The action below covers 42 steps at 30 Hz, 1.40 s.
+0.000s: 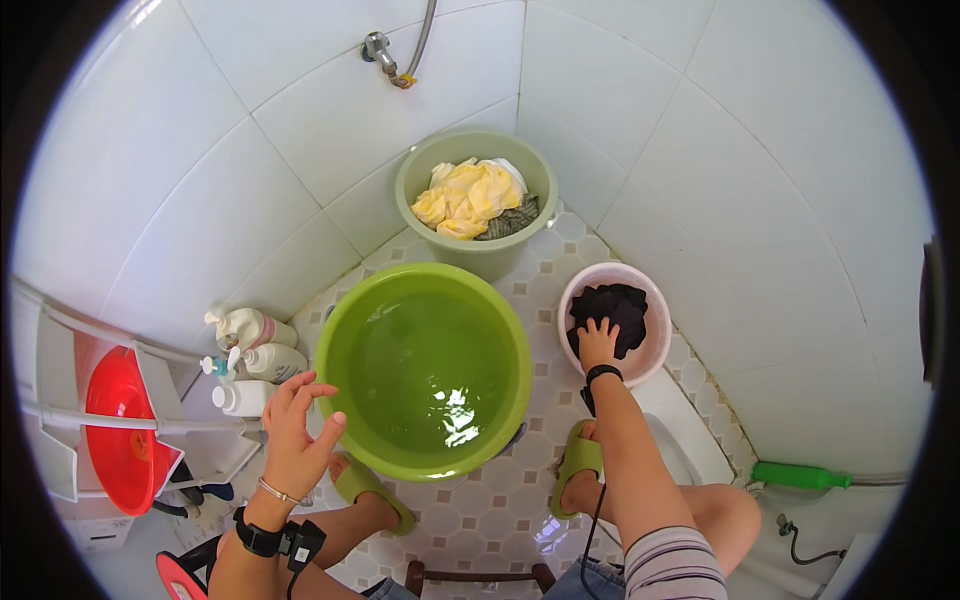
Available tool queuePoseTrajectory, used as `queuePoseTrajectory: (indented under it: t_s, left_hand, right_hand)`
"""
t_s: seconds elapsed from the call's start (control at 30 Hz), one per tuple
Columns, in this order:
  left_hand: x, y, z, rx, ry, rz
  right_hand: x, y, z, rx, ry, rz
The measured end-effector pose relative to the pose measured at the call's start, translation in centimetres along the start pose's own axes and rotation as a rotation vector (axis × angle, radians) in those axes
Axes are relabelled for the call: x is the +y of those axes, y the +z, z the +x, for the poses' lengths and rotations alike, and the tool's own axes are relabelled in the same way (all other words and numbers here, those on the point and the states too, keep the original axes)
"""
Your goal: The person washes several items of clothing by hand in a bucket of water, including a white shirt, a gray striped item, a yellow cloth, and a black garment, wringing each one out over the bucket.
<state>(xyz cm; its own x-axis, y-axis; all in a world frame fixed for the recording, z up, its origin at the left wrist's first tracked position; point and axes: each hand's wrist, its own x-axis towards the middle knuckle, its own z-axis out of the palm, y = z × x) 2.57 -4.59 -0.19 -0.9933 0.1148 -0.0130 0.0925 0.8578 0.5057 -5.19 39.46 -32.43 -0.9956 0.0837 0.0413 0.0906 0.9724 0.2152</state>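
My right hand (598, 343) rests on a dark, bunched cloth (615, 304) inside a small pale pink basin (658, 330); whether its fingers grip the cloth cannot be told. Raised beside the left rim of a large green basin (519, 360), my left hand (300, 420) is empty with fingers apart. Water (420, 360) fills much of the green basin and reflects light. Behind it stands a grey-green bucket (480, 259) holding a yellow-and-white cloth (469, 195) and a dark grey patterned cloth (514, 219).
Several pump and capped bottles (277, 361) stand left of the green basin. A white rack holds a red basin (120, 435) at far left. A metal tap (381, 54) with a hose is on the tiled wall. A green bottle (799, 475) lies at right.
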Motion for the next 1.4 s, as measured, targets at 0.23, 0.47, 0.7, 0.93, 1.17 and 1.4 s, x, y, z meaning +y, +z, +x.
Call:
queuePoseTrajectory:
  t_s: [0.23, 0.47, 0.7, 0.93, 1.17, 1.4]
  left_hand:
    - [-0.4, -0.3, -0.4, 0.032, 0.002, -0.001]
    - [-1.2, 0.1, -1.6, 0.092, 0.063, 0.0]
    - [-0.8, 1.9, -0.5, 0.171, 0.088, -0.039]
    - [-1.5, 2.8, -1.4, 0.118, -0.012, 0.008]
    - [-2.3, 0.7, -1.5, 0.142, -0.1, -0.051]
    - [-3.6, 0.1, -1.5, 0.22, -0.046, 0.034]
  right_hand:
    - [1.9, 0.3, -2.3, -0.079, -0.058, -0.042]
    - [3.8, -4.1, -4.9, -0.235, 0.182, 0.158]
    - [10.6, -20.6, -2.7, -0.375, 0.501, 1.309]
    - [2.2, -43.5, -7.3, -0.26, 0.26, 1.611]
    - [-7.5, -41.8, -7.6, -0.354, -0.04, 1.616]
    - [-12.9, -30.0, -6.5, -0.73, 0.074, 1.137]
